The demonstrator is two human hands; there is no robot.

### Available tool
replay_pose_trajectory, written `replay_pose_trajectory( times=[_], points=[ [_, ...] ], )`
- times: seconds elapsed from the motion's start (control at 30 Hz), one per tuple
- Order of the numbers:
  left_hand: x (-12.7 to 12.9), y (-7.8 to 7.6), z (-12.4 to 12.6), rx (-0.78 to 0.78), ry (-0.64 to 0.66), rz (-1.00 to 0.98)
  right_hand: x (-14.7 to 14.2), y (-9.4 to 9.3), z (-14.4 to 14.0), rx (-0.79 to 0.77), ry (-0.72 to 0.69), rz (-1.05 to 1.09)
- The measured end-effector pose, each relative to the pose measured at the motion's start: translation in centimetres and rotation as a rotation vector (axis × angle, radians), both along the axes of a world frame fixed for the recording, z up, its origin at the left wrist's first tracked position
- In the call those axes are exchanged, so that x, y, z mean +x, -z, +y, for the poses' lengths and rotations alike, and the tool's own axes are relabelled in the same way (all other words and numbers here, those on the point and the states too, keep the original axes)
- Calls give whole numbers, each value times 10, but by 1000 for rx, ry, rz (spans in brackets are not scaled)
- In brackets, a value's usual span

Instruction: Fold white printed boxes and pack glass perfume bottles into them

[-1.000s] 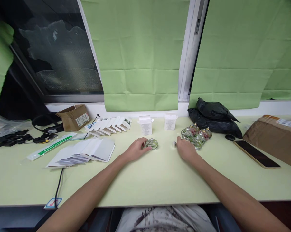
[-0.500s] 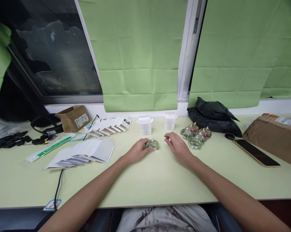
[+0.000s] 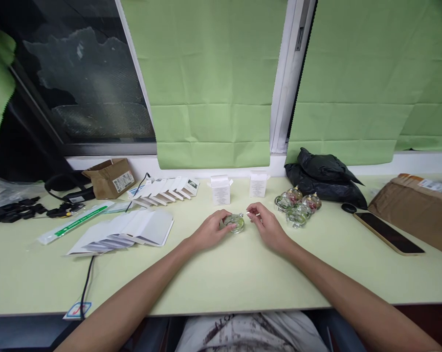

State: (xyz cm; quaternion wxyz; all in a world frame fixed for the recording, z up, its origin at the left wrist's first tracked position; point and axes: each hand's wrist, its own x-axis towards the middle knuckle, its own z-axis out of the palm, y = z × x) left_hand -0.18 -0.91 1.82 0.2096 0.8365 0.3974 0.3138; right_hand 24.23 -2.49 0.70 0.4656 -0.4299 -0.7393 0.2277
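My left hand (image 3: 209, 230) grips a small round glass bottle (image 3: 234, 223) with green contents, held on the pale green table (image 3: 221, 278). Just to the bottle's right, my right hand (image 3: 267, 224) pinches a tiny silver cap (image 3: 249, 213) between thumb and forefinger. A cluster of several similar glass bottles (image 3: 298, 205), green and pink, stands further right. Two small white boxes (image 3: 221, 189) (image 3: 258, 185) stand upright behind the hands.
Flat white cartons (image 3: 133, 229) fan out at left, with another row (image 3: 167, 189) behind them. A cardboard box (image 3: 109, 177), black cables and a long green-striped packet lie far left. A black bag (image 3: 323, 178), a phone (image 3: 387, 232) and a brown parcel (image 3: 419, 205) sit at right.
My right hand left the bottle cluster and came leftward with the small cap, ending close to the bottle. My left hand kept its grip and tilted the bottle slightly.
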Motion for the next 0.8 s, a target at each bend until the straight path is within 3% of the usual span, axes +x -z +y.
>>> replay_pose_trajectory(
  times=[0.43,0.8],
  points=[
    [2,-1,-3,10,37,-15,-1,-3,-2,56,-66,-1],
    [2,0,-4,-3,37,-11,-1,3,4,-41,-63,76]
  ],
)
